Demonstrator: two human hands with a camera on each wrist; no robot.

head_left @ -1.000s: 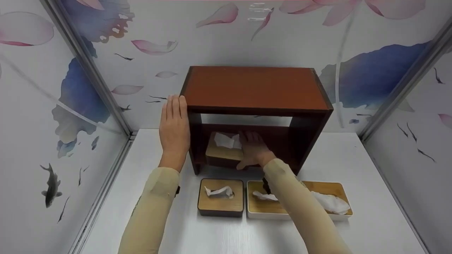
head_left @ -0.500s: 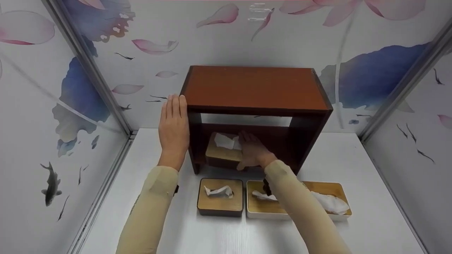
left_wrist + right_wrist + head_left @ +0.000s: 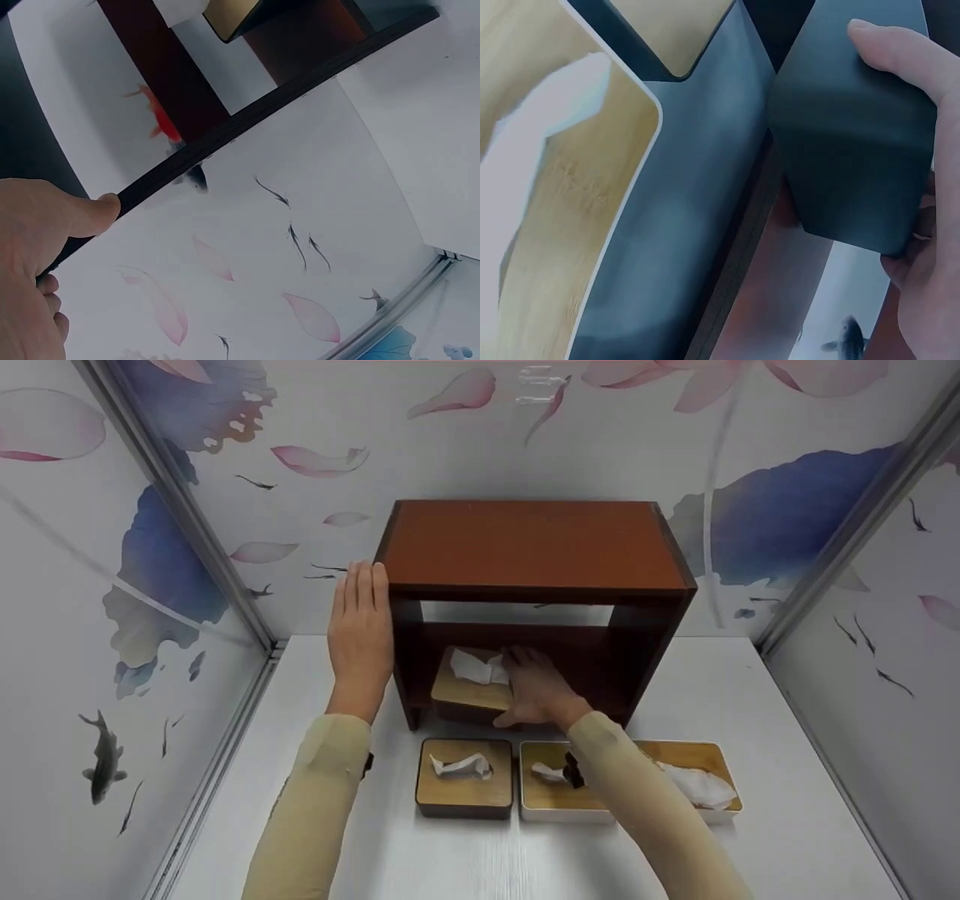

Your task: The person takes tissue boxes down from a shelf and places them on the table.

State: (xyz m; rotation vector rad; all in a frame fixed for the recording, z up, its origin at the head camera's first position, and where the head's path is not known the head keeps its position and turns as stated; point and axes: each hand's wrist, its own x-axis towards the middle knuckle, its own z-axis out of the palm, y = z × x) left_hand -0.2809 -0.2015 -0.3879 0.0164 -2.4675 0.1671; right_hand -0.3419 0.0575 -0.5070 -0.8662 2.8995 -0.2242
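Note:
My left hand (image 3: pixel 361 634) holds the left side panel of a reddish-brown wooden shelf (image 3: pixel 525 544). Its fingers lie straight along the outside in the head view, while the left wrist view shows the thumb over the dark panel edge (image 3: pixel 277 99). Inside the shelf's opening, my right hand (image 3: pixel 538 690) grips a square tissue box (image 3: pixel 466 688) with a wooden lid, dark sides and a white tissue sticking out. In the right wrist view, the thumb presses one dark face of this box (image 3: pixel 847 150) and the fingers curl round another side, partly hidden.
In front of the shelf stand a dark square tissue box (image 3: pixel 465 791) and, right beside it, a white-sided tissue box (image 3: pixel 559 802). Tissue also shows on wooden lid (image 3: pixel 686 751) farther right, partly behind my right forearm. Printed wall panels (image 3: pixel 187 697) enclose the white table (image 3: pixel 757 697).
The gripped tissue box and my right hand have come slightly toward the shelf's front. My left hand stays on the side panel. The whole head view has shifted a little.

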